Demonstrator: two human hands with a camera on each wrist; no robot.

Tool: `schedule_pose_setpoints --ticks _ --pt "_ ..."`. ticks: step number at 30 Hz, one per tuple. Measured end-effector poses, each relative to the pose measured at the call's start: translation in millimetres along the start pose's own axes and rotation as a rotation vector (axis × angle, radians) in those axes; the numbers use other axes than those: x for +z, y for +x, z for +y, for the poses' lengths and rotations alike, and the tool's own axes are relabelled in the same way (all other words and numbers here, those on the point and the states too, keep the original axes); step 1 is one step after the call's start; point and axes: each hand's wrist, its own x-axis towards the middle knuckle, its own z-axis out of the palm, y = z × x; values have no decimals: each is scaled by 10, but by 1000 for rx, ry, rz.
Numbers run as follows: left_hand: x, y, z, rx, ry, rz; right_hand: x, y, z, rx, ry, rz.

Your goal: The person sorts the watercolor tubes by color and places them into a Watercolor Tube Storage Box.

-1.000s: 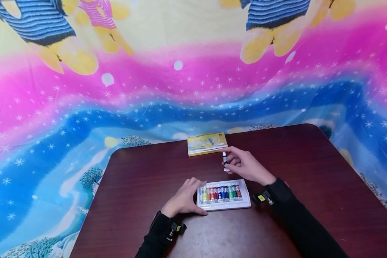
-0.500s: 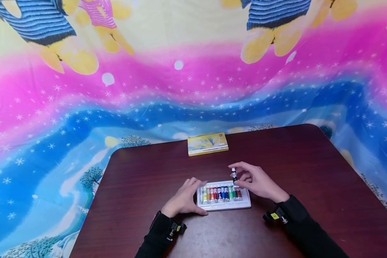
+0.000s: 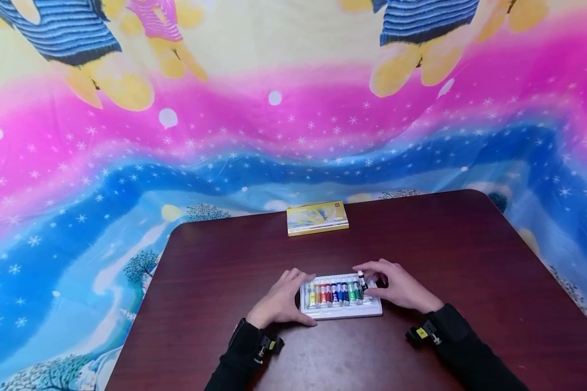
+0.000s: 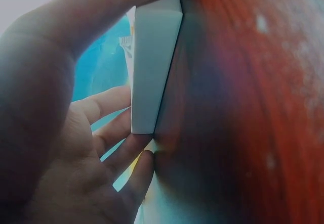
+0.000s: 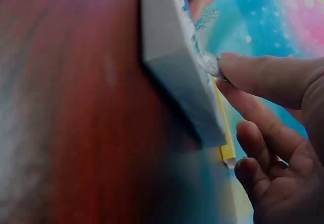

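Note:
A white tray [image 3: 343,313] of small paint tubes in several colours lies on the table. My left hand [image 3: 280,301] holds its left end, thumb at the near edge and fingers at the far edge. The left wrist view shows the tray's side wall [image 4: 153,72] between thumb and fingers. Over the tray's right end, my right hand [image 3: 398,286] pinches a black paint tube [image 3: 362,280] with a white cap. The tube leans slightly, its cap pointing away from me. In the right wrist view, thumb and index finger meet at the tube, which is mostly hidden.
A yellow box [image 3: 318,219] with a printed lid lies near the back edge of the dark red-brown table [image 3: 225,260]. Behind the table hangs a colourful printed cloth [image 3: 254,130].
My right hand has brought the black paint tube from near the yellow box towards me and down to the tray's right end. The left hand has kept its place on the tray.

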Motion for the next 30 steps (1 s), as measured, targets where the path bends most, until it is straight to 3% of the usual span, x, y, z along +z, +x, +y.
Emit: schedule_pose_setpoints --ticks 11,22,30 --pt "-13 13 -5 -5 16 2 27 -20 109 -12 -9 -13" --pt "-13 10 14 -8 9 3 31 -79 12 30 -152 8" --pt "0 3 3 -10 4 3 12 -96 -41 4 -233 9"
